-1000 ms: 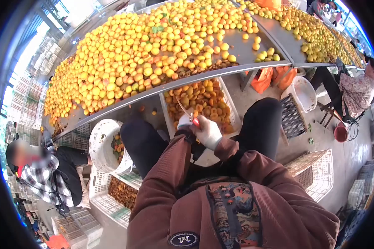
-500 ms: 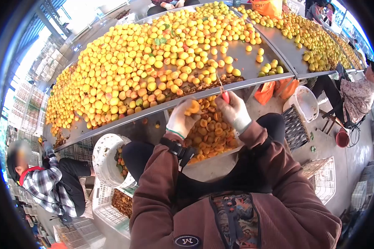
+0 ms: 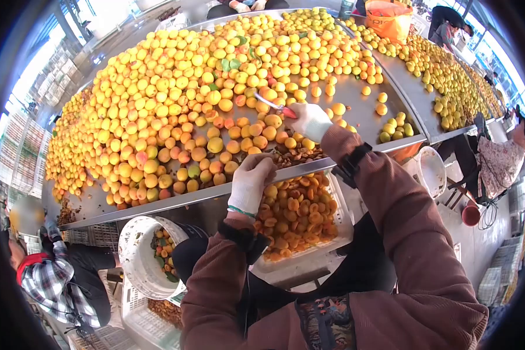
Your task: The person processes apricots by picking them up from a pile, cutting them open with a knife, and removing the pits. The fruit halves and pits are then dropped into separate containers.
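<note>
My right hand (image 3: 310, 121), in a white glove, is closed on a knife with a red handle (image 3: 288, 112) and a thin blade, over the metal table (image 3: 356, 99). Its blade points up and left toward the yellow-orange apricots (image 3: 175, 87). At the table's near edge, my left hand (image 3: 252, 178), also gloved, has its fingers curled together; whether they hold anything is hidden. Below the edge, a white crate (image 3: 345, 224) holds many opened apricot halves (image 3: 297, 213). Brown scraps (image 3: 297, 156) lie along the rim between my hands.
To the left stand a white bucket (image 3: 135, 251) with fruit and leaves and a crate (image 3: 135, 309) with brown scraps. A co-worker in a plaid shirt (image 3: 52, 280) sits left; another person (image 3: 501, 163) sits right. An orange bag (image 3: 389, 20) is at the back.
My right hand has moved forward over the table with the knife. My left hand has lowered to the table edge, and the opened apricot near its fingers no longer shows. The view has shifted.
</note>
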`<action>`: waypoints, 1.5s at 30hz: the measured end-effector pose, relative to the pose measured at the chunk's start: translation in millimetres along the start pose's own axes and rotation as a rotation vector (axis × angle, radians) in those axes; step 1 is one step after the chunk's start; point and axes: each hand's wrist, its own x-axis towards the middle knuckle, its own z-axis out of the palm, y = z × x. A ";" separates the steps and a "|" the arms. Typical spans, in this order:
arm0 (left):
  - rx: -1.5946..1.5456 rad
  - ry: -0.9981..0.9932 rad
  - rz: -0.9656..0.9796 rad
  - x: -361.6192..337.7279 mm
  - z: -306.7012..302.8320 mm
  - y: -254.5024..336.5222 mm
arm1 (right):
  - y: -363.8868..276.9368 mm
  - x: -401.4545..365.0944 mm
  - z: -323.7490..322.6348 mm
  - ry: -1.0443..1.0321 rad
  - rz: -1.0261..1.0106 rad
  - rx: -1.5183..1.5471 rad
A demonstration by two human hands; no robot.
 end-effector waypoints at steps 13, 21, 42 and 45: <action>-0.273 0.151 -0.080 22.3 9.5 19.0 | -9.2 46.6 22.0 -0.222 0.090 0.018; -0.281 -0.123 0.006 24.9 25.3 -1.6 | -43.8 -76.7 -13.9 -0.190 0.030 0.594; -0.589 -0.287 0.023 26.6 35.4 -6.0 | -32.6 -114.2 8.0 -0.164 0.060 1.519; -0.576 -0.336 0.042 29.6 29.4 -8.6 | -26.8 -112.6 15.0 -0.207 0.050 1.583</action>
